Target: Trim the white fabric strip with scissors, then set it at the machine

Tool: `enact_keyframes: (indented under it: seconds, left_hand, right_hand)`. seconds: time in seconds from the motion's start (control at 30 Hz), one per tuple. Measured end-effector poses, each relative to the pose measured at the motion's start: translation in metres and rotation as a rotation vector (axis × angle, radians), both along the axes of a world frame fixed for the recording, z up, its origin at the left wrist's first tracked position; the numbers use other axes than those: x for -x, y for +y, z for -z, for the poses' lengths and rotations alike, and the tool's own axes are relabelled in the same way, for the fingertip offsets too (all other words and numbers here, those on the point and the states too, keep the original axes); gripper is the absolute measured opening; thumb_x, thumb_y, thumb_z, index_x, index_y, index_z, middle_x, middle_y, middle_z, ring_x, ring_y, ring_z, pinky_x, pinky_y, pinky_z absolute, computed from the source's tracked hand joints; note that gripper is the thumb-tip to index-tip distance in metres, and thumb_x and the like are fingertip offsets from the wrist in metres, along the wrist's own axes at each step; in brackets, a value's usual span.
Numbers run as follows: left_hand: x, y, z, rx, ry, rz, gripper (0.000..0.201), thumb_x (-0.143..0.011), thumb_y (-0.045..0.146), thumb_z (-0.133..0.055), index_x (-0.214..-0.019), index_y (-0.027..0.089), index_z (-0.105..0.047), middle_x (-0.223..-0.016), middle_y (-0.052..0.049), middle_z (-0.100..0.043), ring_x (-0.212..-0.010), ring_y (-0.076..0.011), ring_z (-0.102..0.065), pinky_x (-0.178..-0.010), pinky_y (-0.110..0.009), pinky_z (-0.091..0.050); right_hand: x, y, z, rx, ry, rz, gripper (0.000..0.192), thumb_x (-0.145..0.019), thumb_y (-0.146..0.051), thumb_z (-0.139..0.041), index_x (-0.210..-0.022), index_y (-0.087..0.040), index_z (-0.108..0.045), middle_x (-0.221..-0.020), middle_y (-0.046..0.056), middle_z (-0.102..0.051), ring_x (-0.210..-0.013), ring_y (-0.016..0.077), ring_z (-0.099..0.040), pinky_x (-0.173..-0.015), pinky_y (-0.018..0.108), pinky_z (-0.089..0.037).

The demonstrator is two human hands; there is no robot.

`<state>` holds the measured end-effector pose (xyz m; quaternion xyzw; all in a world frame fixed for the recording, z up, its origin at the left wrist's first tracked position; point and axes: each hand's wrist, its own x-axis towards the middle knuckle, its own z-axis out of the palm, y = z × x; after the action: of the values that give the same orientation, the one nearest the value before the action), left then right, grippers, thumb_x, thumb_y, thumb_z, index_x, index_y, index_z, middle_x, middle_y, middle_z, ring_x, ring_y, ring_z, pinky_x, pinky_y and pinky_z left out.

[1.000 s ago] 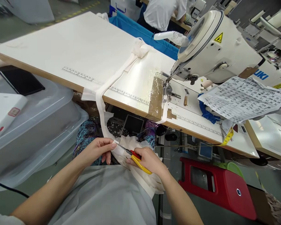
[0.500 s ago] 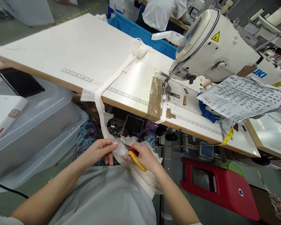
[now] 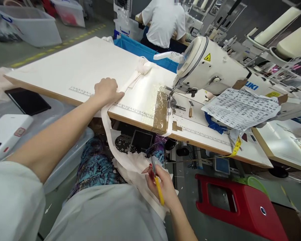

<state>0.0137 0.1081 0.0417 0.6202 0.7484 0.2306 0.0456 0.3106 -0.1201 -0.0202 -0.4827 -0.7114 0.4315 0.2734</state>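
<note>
Left hand (image 3: 107, 91) lies palm down on the white fabric strip (image 3: 107, 129) at the near edge of the bench (image 3: 65, 67), fingers curled over the strip where it crosses the printed ruler (image 3: 130, 107). Grip looks like a press and light pinch, not a full fist. Left arm is stretched forward, nearly straight.

Right hand (image 3: 163, 187) is low over the lap, closed round the yellow-handled snips (image 3: 157, 182), blades pointing up and away, nothing between them as far as can be seen. The hand rests against the bunched end of the strip on the lap.

The strip runs from a small wad on the far part of the bench, under the left hand, over the edge and down to the lap.

Judgement: to handle the strip well, keep it flat and untwisted along the ruler, draw it evenly, and hold the snips' points clear of the cloth and the knee.

Sewing machine (image 3: 210, 67) stands to the right, with a printed sheet (image 3: 240, 108) against it.
</note>
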Motion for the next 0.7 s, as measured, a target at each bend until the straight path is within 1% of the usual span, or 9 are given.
enact_keyframes:
  seconds: [0.1, 0.17, 0.23, 0.33, 0.47, 0.53, 0.6, 0.63, 0.7]
  left_hand:
    - [-0.006, 0.022, 0.006, 0.091, 0.000, -0.048, 0.033, -0.074, 0.032, -0.068, -0.096, 0.006, -0.067, -0.101, -0.020, -0.067, -0.103, -0.0400, -0.059, -0.083, -0.050, -0.041]
    - [-0.011, 0.025, 0.006, 0.136, -0.018, -0.035, 0.038, -0.081, 0.032, -0.057, -0.102, 0.001, -0.065, -0.106, -0.017, -0.066, -0.107, -0.0372, -0.058, -0.084, -0.046, -0.038]
    - [-0.014, 0.025, 0.005, 0.136, -0.031, -0.033, 0.042, -0.085, 0.029, -0.053, -0.113, -0.002, -0.059, -0.117, -0.018, -0.062, -0.112, -0.0348, -0.055, -0.086, -0.044, -0.036]
    - [-0.017, 0.026, 0.002, 0.088, -0.095, -0.087, 0.049, -0.083, 0.021, -0.062, -0.124, -0.003, -0.050, -0.128, -0.026, -0.055, -0.118, -0.0301, -0.051, -0.091, -0.045, -0.035]
    - [-0.017, 0.029, -0.002, 0.147, -0.290, -0.093, 0.032, -0.085, 0.022, -0.063, -0.105, -0.003, -0.057, -0.124, -0.026, -0.058, -0.120, -0.0270, -0.047, -0.095, -0.042, -0.032]
    - [-0.017, 0.027, -0.003, 0.152, -0.366, -0.089, 0.029, -0.084, 0.023, -0.064, -0.097, -0.002, -0.058, -0.122, -0.026, -0.059, -0.118, -0.0270, -0.048, -0.093, -0.039, -0.033]
    - [-0.016, 0.020, -0.004, 0.089, -0.490, -0.046, 0.028, -0.083, 0.019, -0.063, -0.096, -0.005, -0.055, -0.120, -0.025, -0.059, -0.111, -0.0258, -0.051, -0.086, -0.034, -0.036]
    - [-0.016, 0.015, -0.004, 0.049, -0.568, -0.011, 0.027, -0.084, 0.017, -0.060, -0.097, -0.006, -0.054, -0.117, -0.024, -0.061, -0.105, -0.0232, -0.054, -0.081, -0.030, -0.037]
    - [-0.015, 0.002, -0.006, -0.014, -0.721, 0.074, 0.025, -0.087, 0.012, -0.051, -0.100, -0.009, -0.050, -0.104, -0.018, -0.064, -0.084, -0.0130, -0.057, -0.070, -0.023, -0.035]
  right_hand:
    - [-0.013, -0.008, -0.004, 0.041, 0.037, 0.076, 0.011, -0.086, -0.029, -0.055, -0.079, -0.021, -0.051, -0.077, 0.003, -0.060, -0.063, 0.0152, -0.053, -0.060, 0.025, -0.043]
    - [-0.023, -0.011, -0.005, 0.057, 0.085, 0.127, 0.016, -0.088, -0.032, -0.055, -0.078, -0.021, -0.050, -0.086, 0.006, -0.065, -0.071, 0.0177, -0.058, -0.064, 0.027, -0.046]
    - [-0.032, -0.012, -0.006, 0.069, 0.156, 0.167, 0.017, -0.088, -0.033, -0.057, -0.079, -0.021, -0.051, -0.090, 0.007, -0.067, -0.079, 0.0208, -0.062, -0.070, 0.030, -0.048]
    - [-0.045, -0.014, -0.006, 0.083, 0.327, 0.225, 0.017, -0.088, -0.035, -0.060, -0.080, -0.021, -0.053, -0.089, 0.007, -0.068, -0.081, 0.0231, -0.066, -0.074, 0.033, -0.051]
    - [-0.059, -0.018, -0.004, 0.082, 0.440, 0.295, 0.019, -0.086, -0.037, -0.063, -0.079, -0.021, -0.057, -0.088, 0.007, -0.068, -0.080, 0.0241, -0.068, -0.073, 0.035, -0.053]
    - [-0.065, -0.021, -0.003, 0.079, 0.449, 0.339, 0.020, -0.085, -0.038, -0.065, -0.078, -0.020, -0.058, -0.088, 0.006, -0.068, -0.081, 0.0242, -0.068, -0.075, 0.036, -0.053]
    - [-0.069, -0.022, -0.005, 0.077, 0.469, 0.394, 0.022, -0.083, -0.040, -0.067, -0.075, -0.020, -0.058, -0.085, 0.006, -0.067, -0.080, 0.0241, -0.068, -0.074, 0.036, -0.054]
    - [-0.072, -0.023, -0.006, 0.078, 0.486, 0.423, 0.024, -0.081, -0.041, -0.068, -0.074, -0.020, -0.058, -0.082, 0.006, -0.066, -0.078, 0.0240, -0.067, -0.072, 0.036, -0.054]
    - [-0.079, -0.024, -0.012, 0.071, 0.529, 0.485, 0.028, -0.076, -0.043, -0.071, -0.069, -0.020, -0.058, -0.074, 0.004, -0.063, -0.071, 0.0226, -0.066, -0.066, 0.035, -0.054]
